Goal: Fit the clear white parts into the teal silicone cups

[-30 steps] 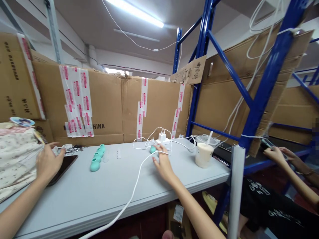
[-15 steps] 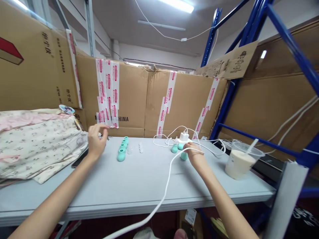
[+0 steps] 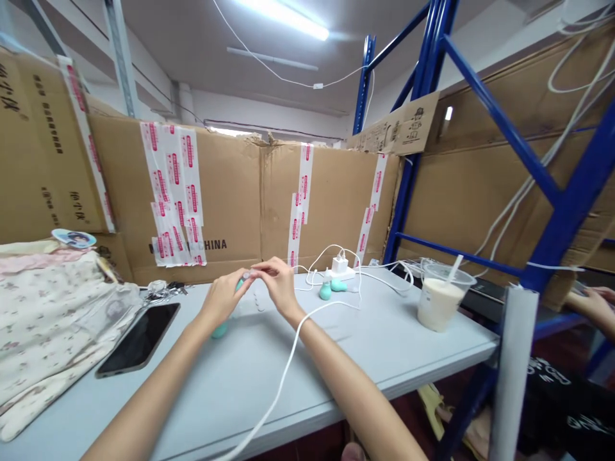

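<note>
A small pale piece (image 3: 248, 275) is held above the grey table (image 3: 384, 346) – pinched from both sides, between the closed fingertips of the left hand (image 3: 221, 298) and the right hand (image 3: 278, 283) – with a teal cap (image 3: 220, 330) seen just below the left hand.

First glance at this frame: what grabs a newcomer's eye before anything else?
The left hand and right hand meet over the middle of the grey table, fingertips pinching a small pale piece too tiny to identify. To their right sit a white charger with looping cables and a cup of milky drink with a straw; a black phone lies face up at the left.
</note>
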The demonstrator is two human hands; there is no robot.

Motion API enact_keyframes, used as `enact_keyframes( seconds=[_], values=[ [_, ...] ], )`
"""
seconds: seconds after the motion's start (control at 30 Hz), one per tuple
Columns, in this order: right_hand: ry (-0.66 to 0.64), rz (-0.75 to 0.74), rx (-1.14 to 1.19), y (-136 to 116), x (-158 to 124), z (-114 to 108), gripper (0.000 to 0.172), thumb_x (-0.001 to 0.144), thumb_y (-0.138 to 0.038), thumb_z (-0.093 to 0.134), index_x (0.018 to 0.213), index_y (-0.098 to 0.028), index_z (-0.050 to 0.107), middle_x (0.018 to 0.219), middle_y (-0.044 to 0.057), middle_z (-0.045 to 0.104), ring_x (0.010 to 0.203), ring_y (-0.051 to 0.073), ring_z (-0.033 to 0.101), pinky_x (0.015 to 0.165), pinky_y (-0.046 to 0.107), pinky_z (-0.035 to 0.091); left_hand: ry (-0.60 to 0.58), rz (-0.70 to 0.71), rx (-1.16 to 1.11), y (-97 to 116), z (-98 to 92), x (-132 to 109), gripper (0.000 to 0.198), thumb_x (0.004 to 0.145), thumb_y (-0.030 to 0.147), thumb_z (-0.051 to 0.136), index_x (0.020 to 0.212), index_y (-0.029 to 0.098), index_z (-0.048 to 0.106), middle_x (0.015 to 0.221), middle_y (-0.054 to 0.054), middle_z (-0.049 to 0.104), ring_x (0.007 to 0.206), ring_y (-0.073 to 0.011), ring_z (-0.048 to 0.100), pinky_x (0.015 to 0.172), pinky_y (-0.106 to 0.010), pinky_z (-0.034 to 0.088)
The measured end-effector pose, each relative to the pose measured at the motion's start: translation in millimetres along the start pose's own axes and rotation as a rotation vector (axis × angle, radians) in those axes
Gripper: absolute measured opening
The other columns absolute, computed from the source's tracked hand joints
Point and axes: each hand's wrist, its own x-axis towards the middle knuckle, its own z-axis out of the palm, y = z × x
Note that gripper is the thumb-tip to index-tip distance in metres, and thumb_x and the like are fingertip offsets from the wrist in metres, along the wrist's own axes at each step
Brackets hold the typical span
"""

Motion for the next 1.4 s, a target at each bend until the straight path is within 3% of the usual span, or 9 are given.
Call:
enact_keyframes(
  seconds=[0.1, 0.17, 0.33, 0.47, 0.57, 0.77, 1.07, 1.23, 1.4],
  values=[
    [0.201, 0.027, 0.054, 7.1, -10.3, 12.6, 0.007, 0.071, -0.022, 0.066, 0.073, -0.017, 0.069, 0.073, 0.002, 0.059, 0.071, 0.011, 0.057, 0.068, 0.023, 0.046, 0.078, -0.089, 0.045, -2.7, 13.8, -7.8, 0.038, 0.09, 0.047, 0.029, 0.095, 0.018, 0.053, 0.082, -0.004, 0.062, 0.075, -0.0207, 0.057, 0.064, -0.027, 0.033],
    [0.251, 0.157, 0.177, 10.5, -13.7, 10.9, 0.009, 0.067, -0.023, 0.07, 0.072, -0.016, 0.069, 0.074, 0.003, 0.06, 0.072, 0.012, 0.057, 0.068, 0.024, 0.046, 0.101, -0.099, -0.005, 1.1, 23.1, -10.4, 0.039, 0.091, 0.047, 0.027, 0.095, 0.018, 0.052, 0.078, -0.003, 0.061, 0.072, -0.0194, 0.057, 0.064, -0.027, 0.034],
    [0.148, 0.657, 0.802, 29.7, -11.2, -11.5, 0.026, 0.062, -0.029, 0.073, 0.085, -0.018, 0.067, 0.083, 0.001, 0.062, 0.069, 0.007, 0.055, 0.06, 0.018, 0.043, 0.167, 0.023, -0.151, 8.0, 37.4, -13.6, 0.031, 0.089, 0.045, 0.033, 0.095, 0.017, 0.045, 0.087, -0.004, 0.058, 0.08, -0.0164, 0.055, 0.07, -0.026, 0.038],
    [0.027, 0.666, 1.057, 36.6, -11.3, -18.4, 0.031, 0.063, -0.028, 0.073, 0.092, -0.018, 0.064, 0.082, 0.001, 0.06, 0.063, 0.004, 0.05, 0.055, 0.015, 0.037, 0.238, 0.039, -0.203, 10.6, 36.9, -17.6, 0.029, 0.084, 0.046, 0.047, 0.084, 0.017, 0.043, 0.074, 0.001, 0.053, 0.065, -0.0113, 0.05, 0.065, -0.023, 0.038],
    [-0.093, 0.65, 1.093, 32.9, -13.9, -14.0, 0.033, 0.065, -0.029, 0.072, 0.093, -0.017, 0.062, 0.08, 0.001, 0.058, 0.064, 0.006, 0.049, 0.057, 0.017, 0.037, 0.28, 0.053, -0.228, 13.0, 33.9, -18.6, 0.033, 0.078, 0.046, 0.056, 0.094, 0.018, 0.051, 0.079, 0.001, 0.057, 0.068, -0.0105, 0.053, 0.067, -0.022, 0.04],
    [-0.191, 0.637, 1.011, 32.2, -18.0, -6.7, 0.031, 0.069, -0.037, 0.069, 0.088, -0.017, 0.055, 0.082, 0.0, 0.055, 0.068, 0.007, 0.048, 0.059, 0.019, 0.033, 0.373, 0.131, -0.188, 7.6, 36.1, -14.9, 0.041, 0.08, 0.039, 0.057, 0.116, 0.02, 0.055, 0.093, -0.003, 0.063, 0.082, -0.0129, 0.057, 0.077, -0.023, 0.042],
    [-0.128, 0.575, 0.618, 32.4, -19.3, -2.8, 0.031, 0.066, -0.033, 0.067, 0.085, -0.018, 0.049, 0.082, -0.001, 0.054, 0.065, 0.007, 0.047, 0.057, 0.02, 0.03, 0.355, 0.097, -0.047, 4.2, 28.3, -12.1, 0.024, 0.081, 0.039, 0.054, 0.083, 0.018, 0.065, 0.087, -0.002, 0.059, 0.077, -0.0115, 0.054, 0.066, -0.021, 0.037],
    [-0.08, 0.272, 0.246, 27.2, -18.1, -4.7, 0.02, 0.076, -0.033, 0.061, 0.088, -0.018, 0.057, 0.093, 0.002, 0.058, 0.082, 0.011, 0.054, 0.067, 0.022, 0.038, 0.274, 0.022, 0.12, -5.4, 18.3, -8.8, 0.032, 0.083, 0.048, 0.049, 0.083, 0.019, 0.063, 0.087, -0.002, 0.063, 0.08, -0.0151, 0.057, 0.064, -0.024, 0.035],
    [-0.125, 0.025, -0.029, 21.9, -20.2, -7.4, 0.015, 0.079, -0.03, 0.059, 0.087, -0.018, 0.064, 0.089, 0.002, 0.06, 0.077, 0.011, 0.054, 0.068, 0.023, 0.04, 0.122, 0.047, 0.363, -16.1, 11.7, -7.4, 0.038, 0.085, 0.052, 0.042, 0.088, 0.021, 0.065, 0.074, -0.004, 0.06, 0.072, -0.0178, 0.056, 0.057, -0.025, 0.03]
  ],
)
